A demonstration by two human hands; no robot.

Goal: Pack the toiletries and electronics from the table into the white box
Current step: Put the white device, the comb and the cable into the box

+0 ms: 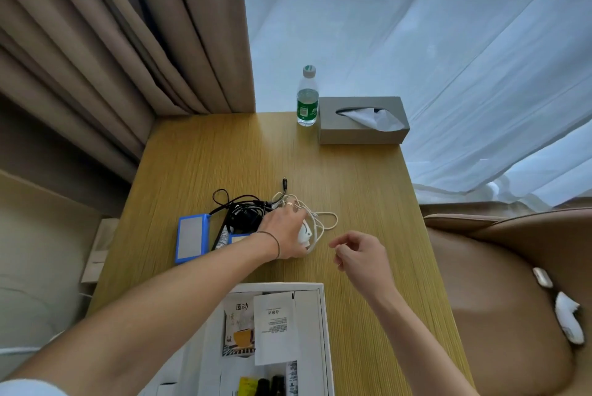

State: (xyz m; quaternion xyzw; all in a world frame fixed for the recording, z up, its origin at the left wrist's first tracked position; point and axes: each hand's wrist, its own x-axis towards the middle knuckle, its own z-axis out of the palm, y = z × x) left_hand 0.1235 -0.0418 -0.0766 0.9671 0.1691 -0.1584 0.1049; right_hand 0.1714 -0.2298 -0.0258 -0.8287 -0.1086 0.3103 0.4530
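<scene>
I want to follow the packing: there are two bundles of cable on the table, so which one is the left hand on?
The white cable, right of the black cable; the left hand covers its white plug.

On the table (368,197): 1 bottle (307,97), 1 tissue box (362,133), 1 black cable bundle (243,208), 1 white cable (320,219), 1 white charger (303,233) and 2 blue cases (191,237). 1 white box (323,331) holds 2 sachets (275,328) and 2 dark vials (270,386). 2 hands show, left (283,230) and right (362,254). 2 white items (567,318) lie on 1 chair (499,299).
</scene>
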